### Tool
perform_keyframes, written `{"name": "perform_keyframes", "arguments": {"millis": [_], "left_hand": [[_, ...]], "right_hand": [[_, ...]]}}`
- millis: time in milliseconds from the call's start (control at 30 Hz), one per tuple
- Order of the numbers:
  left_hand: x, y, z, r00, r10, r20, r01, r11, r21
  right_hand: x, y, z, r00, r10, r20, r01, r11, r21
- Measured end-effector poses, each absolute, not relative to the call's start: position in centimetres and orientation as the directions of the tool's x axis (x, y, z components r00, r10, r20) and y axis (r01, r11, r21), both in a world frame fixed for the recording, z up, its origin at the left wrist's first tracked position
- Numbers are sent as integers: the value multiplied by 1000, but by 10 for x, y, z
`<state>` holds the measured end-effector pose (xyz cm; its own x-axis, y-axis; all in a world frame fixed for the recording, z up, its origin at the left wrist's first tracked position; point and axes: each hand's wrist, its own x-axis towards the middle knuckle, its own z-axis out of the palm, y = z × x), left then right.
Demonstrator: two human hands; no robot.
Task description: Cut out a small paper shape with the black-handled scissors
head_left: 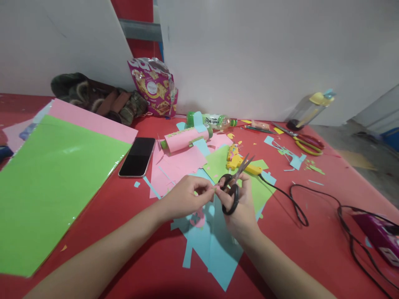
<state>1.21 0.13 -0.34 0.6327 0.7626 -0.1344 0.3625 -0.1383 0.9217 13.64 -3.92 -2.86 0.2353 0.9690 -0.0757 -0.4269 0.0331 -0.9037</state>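
Observation:
My left hand [188, 193] is closed in a pinch on a tiny pink-and-green scrap of paper [216, 188], mostly hidden by the fingertips. Black-handled scissors [236, 201] are in my right hand [241, 216], blades partly apart and pointing up and away. That hand's thumb and finger also meet the scrap, so both hands' fingertips touch or nearly touch. Beneath them lie light blue paper sheets [224, 257] and a curled pink paper cutting [198, 217]. Just beyond the scissors rests a yellow glue gun [249, 167] on green paper [264, 195].
A phone [137, 157] and large green sheets [56, 187] lie left. Behind are a pink-wrapped bottle [183, 139], a green-capped bottle [215, 121] and a snack bag [156, 87]. Larger scissors [307, 143], a clear bottle [307, 110] and a black cord [285, 197] are right.

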Motion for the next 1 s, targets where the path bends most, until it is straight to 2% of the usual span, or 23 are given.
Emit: {"name": "perform_keyframes", "arguments": {"millis": [133,433,700,867,1000], "left_hand": [[5,8,1,722,653,-229,394,-116,912],[-5,16,5,805,519,-287,424,-165,891],[-3,15,6,758,560,-335,439,-59,896],[-1,14,5,754,602,-262,393,-94,915],[0,13,2,736,609,-296,416,-63,907]], "right_hand": [[137,-40,-29,138,988,-62,-427,3,-904],[135,-42,-24,-28,997,-67,-405,-72,-912],[134,-42,-27,105,994,-28,-391,16,-920],[134,-41,-27,175,984,-18,-399,54,-916],[135,-40,-27,204,979,-24,-399,61,-915]]}}
